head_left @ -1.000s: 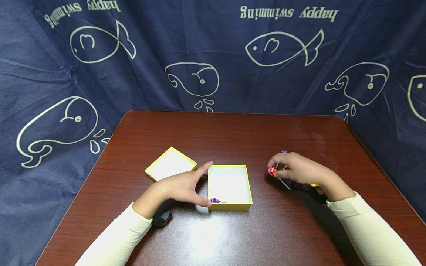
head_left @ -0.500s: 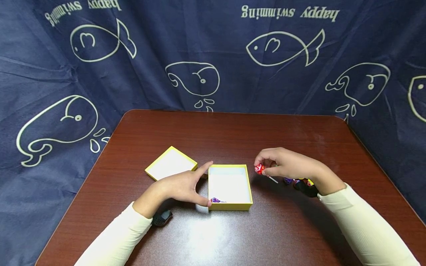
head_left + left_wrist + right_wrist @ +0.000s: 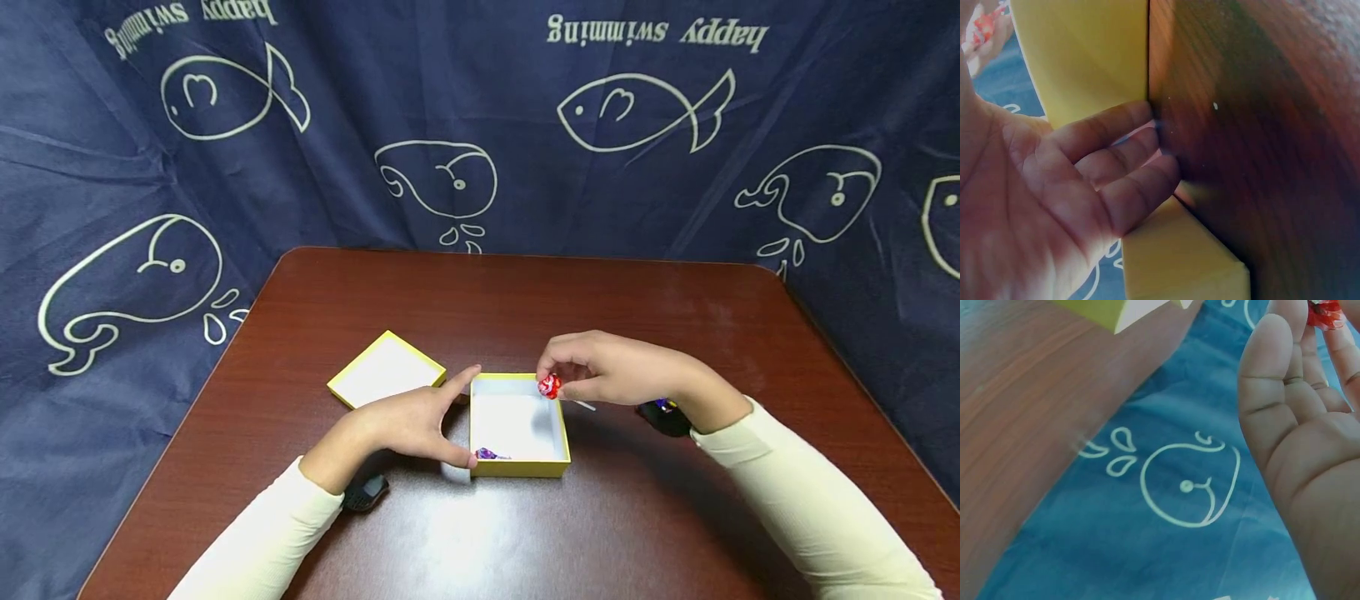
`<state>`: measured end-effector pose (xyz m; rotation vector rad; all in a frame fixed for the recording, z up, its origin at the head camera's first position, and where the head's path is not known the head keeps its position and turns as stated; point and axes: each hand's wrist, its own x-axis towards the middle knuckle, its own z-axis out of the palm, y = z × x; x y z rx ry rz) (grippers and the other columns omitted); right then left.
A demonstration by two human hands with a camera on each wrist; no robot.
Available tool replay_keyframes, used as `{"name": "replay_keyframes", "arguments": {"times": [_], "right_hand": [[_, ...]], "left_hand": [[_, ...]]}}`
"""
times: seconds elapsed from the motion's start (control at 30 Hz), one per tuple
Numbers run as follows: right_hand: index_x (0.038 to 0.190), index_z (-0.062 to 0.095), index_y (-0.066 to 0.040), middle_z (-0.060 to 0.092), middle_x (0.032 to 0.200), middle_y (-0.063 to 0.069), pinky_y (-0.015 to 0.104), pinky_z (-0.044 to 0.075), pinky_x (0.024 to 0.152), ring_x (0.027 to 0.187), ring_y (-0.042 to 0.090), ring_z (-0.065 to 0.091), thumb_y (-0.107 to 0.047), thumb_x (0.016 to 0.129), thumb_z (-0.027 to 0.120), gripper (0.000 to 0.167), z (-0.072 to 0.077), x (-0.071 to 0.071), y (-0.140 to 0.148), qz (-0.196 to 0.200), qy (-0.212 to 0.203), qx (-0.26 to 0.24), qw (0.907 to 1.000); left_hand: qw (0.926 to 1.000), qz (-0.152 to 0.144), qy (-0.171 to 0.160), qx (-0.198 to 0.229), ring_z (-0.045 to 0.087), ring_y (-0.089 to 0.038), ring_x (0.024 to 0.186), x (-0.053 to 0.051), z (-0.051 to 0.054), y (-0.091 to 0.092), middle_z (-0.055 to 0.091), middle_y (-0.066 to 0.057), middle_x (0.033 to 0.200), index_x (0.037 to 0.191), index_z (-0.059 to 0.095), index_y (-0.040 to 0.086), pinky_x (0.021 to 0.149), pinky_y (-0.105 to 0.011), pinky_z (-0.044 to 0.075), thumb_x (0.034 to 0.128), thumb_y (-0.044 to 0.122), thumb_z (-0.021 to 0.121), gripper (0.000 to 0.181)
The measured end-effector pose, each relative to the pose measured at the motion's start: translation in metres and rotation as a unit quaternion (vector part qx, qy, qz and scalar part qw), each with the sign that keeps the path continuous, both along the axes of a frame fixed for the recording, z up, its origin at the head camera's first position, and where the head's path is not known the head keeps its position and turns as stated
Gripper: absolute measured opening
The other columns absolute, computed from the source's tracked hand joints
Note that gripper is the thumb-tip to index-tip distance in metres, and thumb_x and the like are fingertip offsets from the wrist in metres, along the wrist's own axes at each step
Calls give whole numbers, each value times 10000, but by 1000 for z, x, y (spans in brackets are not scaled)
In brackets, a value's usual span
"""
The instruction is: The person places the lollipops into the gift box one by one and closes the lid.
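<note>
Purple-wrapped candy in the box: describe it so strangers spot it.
On the brown wooden table stands a square yellow box, white inside. The purple-wrapped candy lies in its near left corner, unlike the red-wrapped lollipop, held by the right hand.

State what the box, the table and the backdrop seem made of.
Box: probably cardboard, smooth, with thin, flat yellow walls. Table: wood or laminate, glossy; it shows grain and a bright reflection. Backdrop: likely fabric, matte, hanging in soft folds.

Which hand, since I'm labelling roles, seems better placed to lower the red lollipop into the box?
Probably the right hand: it pinches the red lollipop by the right rim of the box; the left hand touches the opposite side.
</note>
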<state>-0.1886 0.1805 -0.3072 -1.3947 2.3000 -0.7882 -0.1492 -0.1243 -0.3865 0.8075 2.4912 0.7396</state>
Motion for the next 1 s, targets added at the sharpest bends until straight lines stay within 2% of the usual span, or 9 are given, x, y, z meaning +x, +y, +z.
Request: {"name": "replay_keyframes", "arguments": {"times": [0.2,0.47,0.77,1.0], "right_hand": [[1039,653,-222,593,964,-104,268,498,664,823,97,565,-33,909,658,230,-1,1,-21,292,199,-35,9994],[1032,652,-170,592,924,-69,258,490,715,852,77,553,-20,882,639,212,-19,0,-45,612,225,156,9977],[944,639,-173,575,896,-121,238,472,750,822,58,549,-14,849,663,187,-43,2,-64,882,115,819,9927],[902,644,-142,577,842,-98,217,458,685,743,33,517,19,826,671,180,-54,2,-70,994,-84,1160,9882]], "left_hand": [[10000,-52,40,-4,573,-91,1140,0,0,1,583,3,1358,1603,100,179,1005,-321,418,702,591,802,1214],[9999,-105,80,-58,580,-90,1114,-1,-3,0,592,5,1339,1603,98,164,995,-314,423,708,584,797,1211],[9997,-183,119,130,589,-92,1098,0,-2,-2,595,13,1339,1597,107,121,1007,-327,421,713,535,813,1205],[9997,-164,99,155,591,-96,1086,-1,-2,-1,596,9,1337,1600,102,136,998,-323,424,711,525,815,1204]]}}
